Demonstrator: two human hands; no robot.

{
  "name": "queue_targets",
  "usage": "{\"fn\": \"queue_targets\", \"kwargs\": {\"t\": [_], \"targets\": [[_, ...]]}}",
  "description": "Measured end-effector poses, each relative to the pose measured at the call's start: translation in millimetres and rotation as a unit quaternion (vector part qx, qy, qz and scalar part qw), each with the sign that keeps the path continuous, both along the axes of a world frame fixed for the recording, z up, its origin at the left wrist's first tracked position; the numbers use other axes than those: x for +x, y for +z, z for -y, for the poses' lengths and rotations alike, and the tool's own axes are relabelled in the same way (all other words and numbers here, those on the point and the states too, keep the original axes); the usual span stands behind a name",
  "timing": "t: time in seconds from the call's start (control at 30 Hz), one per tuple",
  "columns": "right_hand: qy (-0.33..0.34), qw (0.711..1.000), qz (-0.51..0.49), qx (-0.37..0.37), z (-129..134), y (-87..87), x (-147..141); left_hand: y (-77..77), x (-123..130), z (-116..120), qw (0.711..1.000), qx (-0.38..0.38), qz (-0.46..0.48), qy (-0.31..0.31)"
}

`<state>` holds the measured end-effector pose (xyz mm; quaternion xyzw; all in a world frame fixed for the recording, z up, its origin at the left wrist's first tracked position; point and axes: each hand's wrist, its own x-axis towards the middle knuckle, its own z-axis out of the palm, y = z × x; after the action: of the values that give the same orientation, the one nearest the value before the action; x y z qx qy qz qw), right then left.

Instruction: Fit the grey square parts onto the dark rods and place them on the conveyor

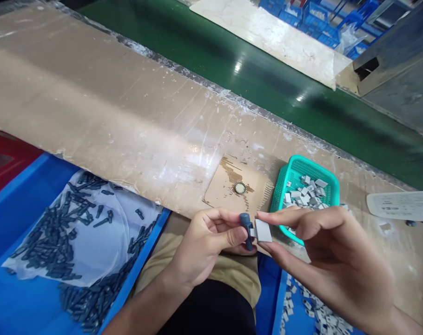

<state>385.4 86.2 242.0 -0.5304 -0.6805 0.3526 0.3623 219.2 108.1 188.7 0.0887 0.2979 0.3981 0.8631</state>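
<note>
Between thumb and fingers, my left hand (208, 244) holds a dark blue-grey plastic piece (245, 223) with a round head, upright. My right hand (337, 256) pinches a small white block (263, 231) by its top and bottom edges. The white block's narrow tab meets the side of the dark piece; whether it is inserted cannot be made out. Behind the hands, a round bottle-cap-like object (240, 188) lies on a stained cardboard square (216, 186). A green basket (277, 190) holding white blocks stands just beyond my right hand.
At the left, a blue bin (19, 298) holds many dark pieces on and around a clear plastic sheet (93, 246). White blocks lie in another blue bin (291, 321) at the lower right. A green belt (197, 51) runs behind the cardboard-covered table (128, 116).
</note>
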Motion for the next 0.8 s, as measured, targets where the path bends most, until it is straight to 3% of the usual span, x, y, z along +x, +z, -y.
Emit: {"fn": "queue_targets", "kwargs": {"t": [0.2, 0.4, 0.63, 0.8], "targets": [[0.017, 0.997, 0.064, 0.039, -3.2, 5.1, 4.1, 0.3, -2.9, -2.9, 0.997, -0.026, 0.035, -0.066], [0.035, 0.991, 0.106, 0.076, -6.0, 5.6, 2.2, 2.2, -1.8, -1.9, 0.998, -0.024, 0.031, -0.056], [0.032, 0.994, 0.051, 0.094, -3.3, -16.8, 3.4, -4.1, 2.0, -6.2, 0.997, 0.02, -0.059, -0.035], [-0.056, 0.997, -0.011, 0.043, -24.8, -34.5, 16.3, -10.7, 6.4, -16.3, 0.968, 0.128, -0.211, -0.04]]}}
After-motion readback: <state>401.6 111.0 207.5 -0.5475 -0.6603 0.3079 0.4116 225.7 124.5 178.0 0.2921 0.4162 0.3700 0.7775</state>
